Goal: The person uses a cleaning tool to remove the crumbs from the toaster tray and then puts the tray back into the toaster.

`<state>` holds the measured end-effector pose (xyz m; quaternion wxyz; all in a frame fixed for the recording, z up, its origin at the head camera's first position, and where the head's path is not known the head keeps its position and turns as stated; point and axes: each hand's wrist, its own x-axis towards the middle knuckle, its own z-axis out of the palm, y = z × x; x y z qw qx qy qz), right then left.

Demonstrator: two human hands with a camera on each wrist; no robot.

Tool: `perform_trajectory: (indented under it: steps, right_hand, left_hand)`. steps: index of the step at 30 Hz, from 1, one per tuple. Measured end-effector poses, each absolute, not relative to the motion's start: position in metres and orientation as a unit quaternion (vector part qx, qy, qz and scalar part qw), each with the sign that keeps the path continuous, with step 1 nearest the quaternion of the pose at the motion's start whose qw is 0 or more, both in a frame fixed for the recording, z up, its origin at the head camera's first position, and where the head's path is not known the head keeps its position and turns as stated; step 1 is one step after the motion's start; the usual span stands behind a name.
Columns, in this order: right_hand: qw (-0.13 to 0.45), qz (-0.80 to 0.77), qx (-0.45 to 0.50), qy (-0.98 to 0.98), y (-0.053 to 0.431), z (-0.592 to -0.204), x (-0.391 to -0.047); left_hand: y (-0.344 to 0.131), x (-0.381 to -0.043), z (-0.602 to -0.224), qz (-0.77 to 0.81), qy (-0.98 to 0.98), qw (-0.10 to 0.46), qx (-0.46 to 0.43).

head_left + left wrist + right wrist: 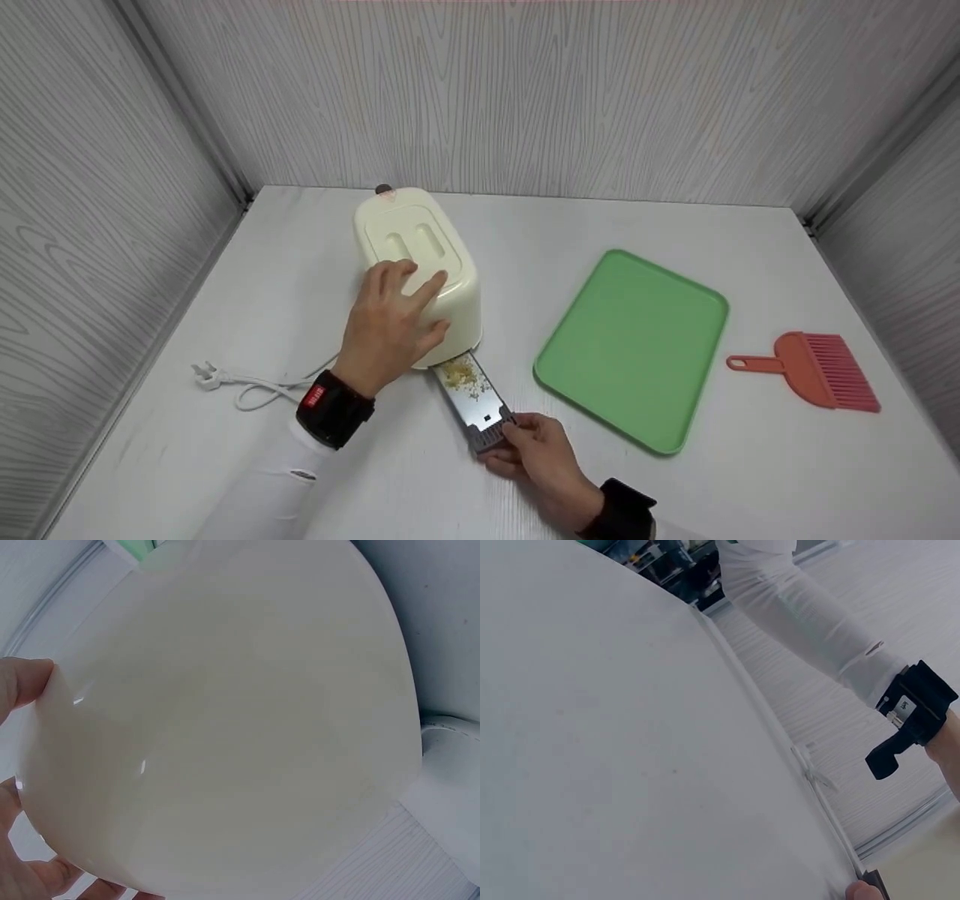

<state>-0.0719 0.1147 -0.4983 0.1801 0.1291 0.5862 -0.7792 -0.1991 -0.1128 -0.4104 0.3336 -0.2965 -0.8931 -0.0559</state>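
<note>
A cream toaster with a lid on top stands left of the middle in the head view. My left hand rests on its near end, fingers spread over the top and thumb along the end; in the left wrist view the toaster's smooth side fills most of the picture. A metal crumb tray sticks out of the toaster's base, with yellowish crumbs on it. My right hand pinches the tray's grey outer end. Only a fingertip of that hand shows in the right wrist view.
A green tray lies right of the toaster. Farther right lies an orange brush with red bristles. A white cord with a plug is on the left of the table. Wood-grain panels enclose the back and sides.
</note>
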Motion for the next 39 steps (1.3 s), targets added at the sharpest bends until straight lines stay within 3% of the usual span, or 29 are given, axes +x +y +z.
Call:
perform_trajectory:
  steps: [21,39]
  right_hand:
    - [0.212,-0.774,0.092,0.589,0.14,-0.5,-0.054]
    - [0.199,-0.736,0.086,0.641,0.181,-0.491,-0.039]
  left_hand:
    - [-0.112,-0.198,-0.41,-0.072,-0.89,0.341,-0.293]
    - [-0.111,-0.198,-0.41,-0.076,-0.893,0.333,-0.292]
